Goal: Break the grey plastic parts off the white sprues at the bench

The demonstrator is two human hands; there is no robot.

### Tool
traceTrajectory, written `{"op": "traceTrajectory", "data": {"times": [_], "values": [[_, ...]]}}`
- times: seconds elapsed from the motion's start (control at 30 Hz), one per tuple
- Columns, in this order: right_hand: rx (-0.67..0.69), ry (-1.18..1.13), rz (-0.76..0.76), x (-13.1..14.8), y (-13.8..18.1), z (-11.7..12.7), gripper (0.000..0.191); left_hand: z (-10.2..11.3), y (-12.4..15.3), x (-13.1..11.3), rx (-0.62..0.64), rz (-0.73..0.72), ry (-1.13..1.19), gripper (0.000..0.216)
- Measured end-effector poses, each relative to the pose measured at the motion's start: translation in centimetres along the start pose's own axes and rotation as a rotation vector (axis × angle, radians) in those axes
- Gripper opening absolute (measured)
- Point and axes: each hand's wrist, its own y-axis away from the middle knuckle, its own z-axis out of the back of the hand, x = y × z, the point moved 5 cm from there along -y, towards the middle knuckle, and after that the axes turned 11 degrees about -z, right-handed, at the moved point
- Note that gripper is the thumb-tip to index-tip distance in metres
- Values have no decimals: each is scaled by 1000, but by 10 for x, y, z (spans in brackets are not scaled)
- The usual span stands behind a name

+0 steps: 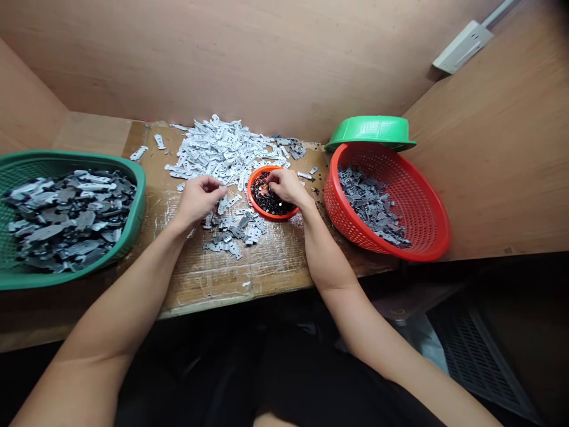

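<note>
Here, right hand (288,185) reaches into the small orange bowl (276,217), fingertips down among the black parts (271,203) that fill it. Thumb and index sit close together; cannot tell whether a part is pinched between them.

Left hand (200,198) is over the work surface (182,284), left of the bowl. Thumb and forefinger nearly meet, tips pointing toward the bowl; something thin and pale shows at the tips, too small to tell whether it is gripped.

Heap of pale metal pieces (222,148): behind and left of the bowl, just beyond the left fingers. Looser cluster of grey metal pieces (240,228): left of the bowl and on its near side, just beside the left fingertips.

Right of the bowl, a red basket (422,207) with small grey parts (371,207); green basin (373,130) behind it, bottom up. Well left of the bowl, a dark green basket (142,201) of longer metal parts (75,213).

High to the bowl's right, a white socket strip (462,46); any lettering on it is too small to read.
</note>
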Motion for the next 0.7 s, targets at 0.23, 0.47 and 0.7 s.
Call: {"op": "traceTrajectory", "data": {"times": [0.23, 0.47, 0.7], "values": [[6, 28, 30, 6, 5, 3, 24, -5, 5, 0, -31, 372, 404, 39], [-36, -212, 62, 11, 5, 8, 17, -6, 14, -19, -38, 437, 349, 36], [231, -556, 179, 55, 26, -3, 5, -10, 16, -23, -84, 492, 422, 29]]}}
